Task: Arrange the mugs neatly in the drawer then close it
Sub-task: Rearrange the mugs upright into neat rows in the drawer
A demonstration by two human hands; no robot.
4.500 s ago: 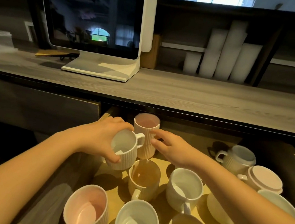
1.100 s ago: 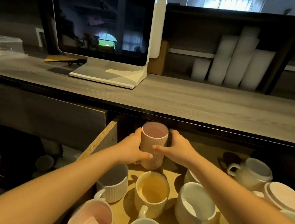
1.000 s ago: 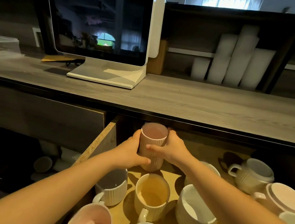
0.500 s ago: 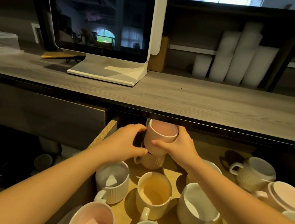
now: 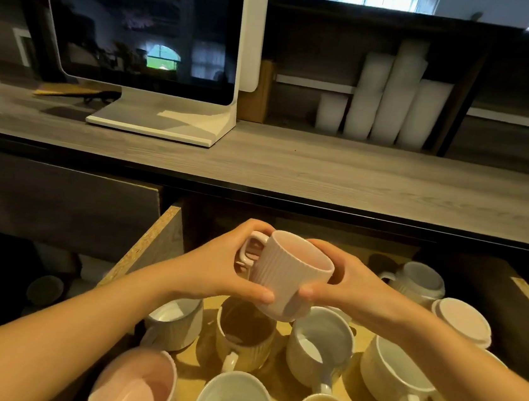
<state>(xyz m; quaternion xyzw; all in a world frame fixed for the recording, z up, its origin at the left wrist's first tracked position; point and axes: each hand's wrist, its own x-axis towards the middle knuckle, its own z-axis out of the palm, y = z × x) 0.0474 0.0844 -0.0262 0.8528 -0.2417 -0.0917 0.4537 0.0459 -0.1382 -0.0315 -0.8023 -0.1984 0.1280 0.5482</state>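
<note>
A ribbed pink mug (image 5: pixel 284 275) is lifted and tilted over the open wooden drawer (image 5: pixel 152 243), its mouth turned to the right and its handle to the upper left. My left hand (image 5: pixel 219 267) grips it by the handle side and base. My right hand (image 5: pixel 346 282) grips its right side near the rim. Below it several mugs stand in the drawer: a white ribbed mug (image 5: pixel 177 319), a yellow mug (image 5: pixel 244 336), a white mug (image 5: pixel 319 345) and a large pink mug (image 5: pixel 136 387) at the front left.
More mugs fill the drawer's right side, among them a white ribbed mug (image 5: pixel 415 280) and an upturned one (image 5: pixel 460 321). The grey countertop (image 5: pixel 326 171) overhangs the drawer's back and carries a monitor (image 5: pixel 145 22). White cup stacks (image 5: pixel 390 92) stand on the shelf behind.
Both hands lifted the top pink mug off the pink mug beneath it, brought it nearer and tilted it to the right. Earlier my left hand set a white ribbed mug down at the left.
</note>
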